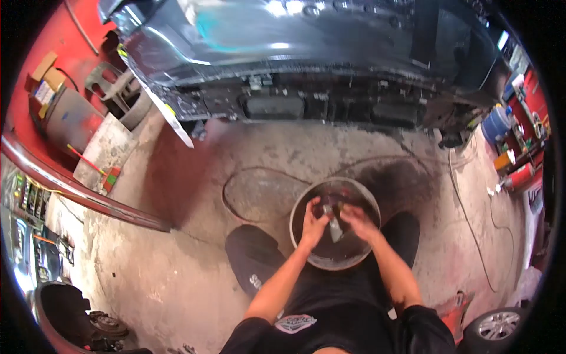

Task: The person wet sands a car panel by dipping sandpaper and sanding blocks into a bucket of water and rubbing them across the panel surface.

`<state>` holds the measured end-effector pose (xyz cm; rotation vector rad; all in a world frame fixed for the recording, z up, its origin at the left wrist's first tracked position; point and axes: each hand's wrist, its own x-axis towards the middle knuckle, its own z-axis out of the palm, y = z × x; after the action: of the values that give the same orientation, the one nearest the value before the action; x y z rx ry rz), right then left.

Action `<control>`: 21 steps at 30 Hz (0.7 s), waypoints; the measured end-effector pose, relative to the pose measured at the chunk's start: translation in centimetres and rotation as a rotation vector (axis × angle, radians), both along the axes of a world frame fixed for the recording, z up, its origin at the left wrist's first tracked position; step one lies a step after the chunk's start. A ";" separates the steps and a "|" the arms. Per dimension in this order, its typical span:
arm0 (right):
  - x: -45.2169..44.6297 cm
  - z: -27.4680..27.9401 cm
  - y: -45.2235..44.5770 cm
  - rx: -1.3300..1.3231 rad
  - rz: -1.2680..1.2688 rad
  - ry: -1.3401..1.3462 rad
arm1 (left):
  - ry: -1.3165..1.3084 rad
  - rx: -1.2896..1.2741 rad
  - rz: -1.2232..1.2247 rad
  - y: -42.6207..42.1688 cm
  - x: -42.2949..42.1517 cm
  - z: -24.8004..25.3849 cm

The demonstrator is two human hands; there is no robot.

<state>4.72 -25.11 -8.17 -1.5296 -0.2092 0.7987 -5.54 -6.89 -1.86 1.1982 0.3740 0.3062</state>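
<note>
A round, dark-bottomed tub (pixel 299 248) with a pale rim stands on the floor between my knees, and both my hands are over its opening. My left hand (pixel 314 227) is closed, fingers and thumb curled at a small grey metallic thing (pixel 335 229). Its kind is hard to make out, as the hands partly cover it and it is blurred. My right hand (pixel 361 224) is just to the right of that thing, its fingers smeared by motion. Whether they touch it I cannot tell. Inside the tub, dark and reddish patches show behind the hands.
A dark car body (pixel 330 53) spans the far side. A hose (pixel 227 192) loops on the concrete floor left of the tub. A red panel (pixel 88 192) and a grey chair (pixel 115 88) are at left. A wheel (pixel 495 324) lies at lower right, near a blue container (pixel 495 125) farther up.
</note>
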 end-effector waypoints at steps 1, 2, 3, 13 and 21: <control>-1.1 4.9 0.6 -0.044 0.118 -0.070 | -0.008 -0.055 0.013 -0.1 0.1 -1.6; -2.7 10.4 1.4 -0.092 0.234 -0.144 | -0.017 -0.111 0.025 0.0 0.3 -3.2; -2.4 10.5 2.1 -0.169 0.302 -0.230 | 0.004 -0.079 0.035 -0.2 0.5 -4.3; -0.6 2.3 2.5 -0.946 0.770 -0.479 | -0.044 0.910 0.175 0.8 -1.6 -0.4; 0.0 10.0 2.7 -0.919 0.780 -0.729 | 0.208 1.274 0.135 7.4 0.5 -2.2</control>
<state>4.75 -22.46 1.87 -2.6458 -1.1535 0.9502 -5.03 0.48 -4.07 2.4713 0.4475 0.5717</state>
